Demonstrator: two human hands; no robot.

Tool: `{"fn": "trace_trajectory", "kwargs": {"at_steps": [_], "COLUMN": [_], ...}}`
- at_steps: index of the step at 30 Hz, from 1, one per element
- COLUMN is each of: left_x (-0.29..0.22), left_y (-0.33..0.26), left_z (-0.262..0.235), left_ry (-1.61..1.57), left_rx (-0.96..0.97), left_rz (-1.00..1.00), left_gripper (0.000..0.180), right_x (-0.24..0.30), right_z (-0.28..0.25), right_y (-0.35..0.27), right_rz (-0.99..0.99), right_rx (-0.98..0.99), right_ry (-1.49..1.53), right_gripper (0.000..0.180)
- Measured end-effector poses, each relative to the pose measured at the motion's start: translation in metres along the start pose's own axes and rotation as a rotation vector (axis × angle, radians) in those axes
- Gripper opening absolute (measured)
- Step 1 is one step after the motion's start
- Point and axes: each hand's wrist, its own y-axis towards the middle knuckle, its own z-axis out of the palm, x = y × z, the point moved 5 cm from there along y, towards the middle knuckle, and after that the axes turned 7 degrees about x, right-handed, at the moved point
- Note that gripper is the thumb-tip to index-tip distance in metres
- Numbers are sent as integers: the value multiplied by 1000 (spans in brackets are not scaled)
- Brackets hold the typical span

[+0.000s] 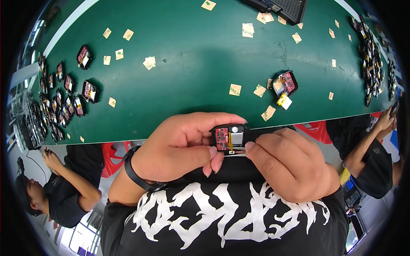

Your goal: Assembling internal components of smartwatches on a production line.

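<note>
Close to my body, at the table's near edge, my left hand (171, 147) grips a small black device housing (223, 140) between thumb and fingers. Its open face shows a red circuit board, a silvery square part and a yellow ribbon cable with a small connector at the lower edge. My right hand (292, 164) pinches a pair of thin metal tweezers (240, 153), mostly hidden by the fingers. The tips reach the housing's lower edge beside the connector. Farther right on the table lies another open housing (290, 81) with a yellow-and-white battery (284, 102) hanging out.
Several open housings (89, 91) crowd the left of the green table (183, 94), and more (372, 64) line the right edge. Peeled paper squares (235, 89) lie scattered about. A black tray (290, 9) sits at the far side. Co-workers (72, 183) sit on both sides.
</note>
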Motion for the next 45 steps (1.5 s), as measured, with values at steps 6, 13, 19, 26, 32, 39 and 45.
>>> {"fn": "trace_trajectory", "kwargs": {"at_steps": [6, 13, 19, 26, 32, 39, 45], "left_x": [5, 9, 11, 14, 15, 14, 14], "left_y": [0, 0, 0, 1, 2, -3, 5], "left_z": [-2, -5, -7, -8, -9, -11, -7], "left_ry": [-66, -170, -208, -234, -233, -243, -202], "left_rx": [6, 27, 65, 87, 116, 81, 161], "left_rz": [-29, -20, -18, -23, 6, 7, 62], "left_gripper": [57, 56, 56, 57, 58, 58, 57], "right_x": [0, -8, -11, -8, 1, 1, 7], "right_z": [2, 8, 8, -1, -13, -20, -30], "right_y": [-4, -3, -2, 1, 6, 8, 10], "right_rz": [49, 240, 362, 320, 206, 164, 179], "right_rx": [-28, -102, -41, 1, -6, 2, -48], "right_ry": [78, 355, 445, 283, 50, 47, -11], "right_gripper": [33, 28, 27, 32, 28, 32, 33]}}
